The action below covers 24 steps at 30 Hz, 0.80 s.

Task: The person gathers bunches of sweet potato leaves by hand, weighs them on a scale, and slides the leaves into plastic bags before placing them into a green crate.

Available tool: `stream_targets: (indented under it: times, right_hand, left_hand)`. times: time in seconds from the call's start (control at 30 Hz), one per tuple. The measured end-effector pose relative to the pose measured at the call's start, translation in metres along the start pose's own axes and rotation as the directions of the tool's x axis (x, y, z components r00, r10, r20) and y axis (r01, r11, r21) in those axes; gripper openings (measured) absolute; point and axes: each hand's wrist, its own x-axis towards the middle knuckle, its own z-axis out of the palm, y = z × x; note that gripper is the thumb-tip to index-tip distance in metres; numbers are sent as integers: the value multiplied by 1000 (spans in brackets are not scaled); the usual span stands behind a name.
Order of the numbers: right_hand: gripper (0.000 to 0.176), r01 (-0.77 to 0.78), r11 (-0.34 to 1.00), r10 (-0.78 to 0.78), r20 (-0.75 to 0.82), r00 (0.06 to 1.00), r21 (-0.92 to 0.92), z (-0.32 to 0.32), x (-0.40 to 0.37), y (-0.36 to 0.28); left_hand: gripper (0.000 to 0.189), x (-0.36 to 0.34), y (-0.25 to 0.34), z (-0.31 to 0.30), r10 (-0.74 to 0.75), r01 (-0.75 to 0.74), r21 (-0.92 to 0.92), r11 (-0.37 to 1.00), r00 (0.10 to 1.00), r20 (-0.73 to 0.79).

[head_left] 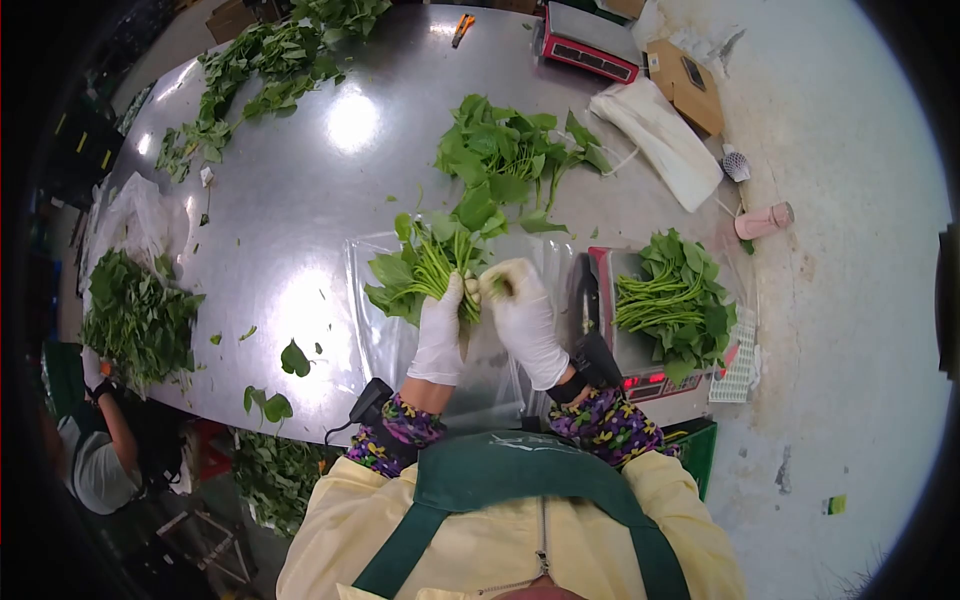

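Green apron over a yellow jacket fills the near edge. Red digits glow on the scale, too small to read. Both hands wear white gloves. The left hand is closed around the stems of a bunch of greens. The right hand, fingers curled, grips the stem ends just beside it. The bunch is held above a clear plastic bag on the metal table.

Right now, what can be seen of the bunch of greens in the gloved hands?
The bunch of greens has broad green leaves fanning up-left and pale stems gathered at its lower end. The white-gloved left hand grips the stems; the right hand closes on the stem ends beside it. It is above a clear plastic sheet on the steel table.
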Motion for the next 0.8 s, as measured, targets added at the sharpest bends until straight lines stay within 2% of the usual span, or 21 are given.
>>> stream_targets:
  times: [0.03,0.1,0.13,0.17,0.2,0.23,0.27,0.3,0.37,0.43,0.47,0.5,0.53,0.57,0.6,0.63,0.67,0.7,0.77,0.8]
  right_hand:
    - [9,1,1000,-1,-3,1000,1,3,7,-24]
    - [11,-124,992,130,-226,966,40,13,27,-57]
    - [17,49,992,-42,59,997,-115,29,27,-51]
    - [26,252,944,-166,355,920,-214,47,27,-46]
    - [26,251,942,-166,340,926,-223,63,22,-64]
    - [29,494,845,-371,438,819,-207,79,13,-96]
    - [36,703,692,-536,534,654,-165,86,9,-113]
    - [36,704,690,-534,538,652,-169,80,15,-107]
    - [36,572,762,-468,353,810,-302,57,34,-82]
    - [32,275,806,-229,154,961,-524,37,46,-42]
    - [32,272,803,-223,156,962,-531,36,49,-29]
    - [32,177,830,-100,170,980,-529,35,51,-22]
    - [31,75,847,27,183,983,-526,34,52,-14]
    - [31,60,848,40,176,984,-526,36,53,-7]
    - [32,128,807,54,288,956,-577,39,58,-6]
    - [33,199,761,78,392,917,-617,39,63,-4]
    - [36,256,748,65,452,890,-613,36,65,-3]
    - [36,237,747,84,442,893,-621,30,67,2]
    - [36,-25,885,221,374,901,-464,15,81,13]
    - [32,-171,942,254,277,927,-290,2,93,34]
  left_hand:
    - [25,3,2,-7,-1,1,2,1000,1000,2]
    - [25,10,2,-8,41,-41,-14,999,998,39]
    - [26,3,8,27,50,-58,-37,998,980,-192]
    - [26,8,5,18,40,-46,-32,998,983,-181]
    - [27,17,3,-1,21,-24,-77,997,998,-51]
    - [27,22,4,-13,5,5,-119,993,997,79]
    - [26,18,13,-7,54,-51,-132,990,998,19]
    - [26,13,22,-7,54,-50,-138,989,998,22]
    - [26,7,40,-15,194,-197,-60,979,980,-46]
    - [26,1,51,-16,330,-329,25,944,938,-108]
    - [26,-6,53,-9,330,-319,108,942,937,-112]
    - [23,-8,51,-6,302,-287,186,940,952,-55]
    - [21,-10,43,-2,254,-231,246,941,965,-66]
    - [19,-12,36,1,210,-176,306,936,974,-82]
    - [19,-14,33,2,198,-162,313,936,977,-85]
    - [17,-16,31,3,70,-58,251,966,997,-40]
    - [16,-16,26,3,-60,57,189,980,998,12]
    - [16,-14,25,-3,-81,78,188,979,997,9]
    - [15,-3,30,-18,-59,43,169,985,994,93]
    - [15,-2,36,-13,-9,-5,205,979,998,66]
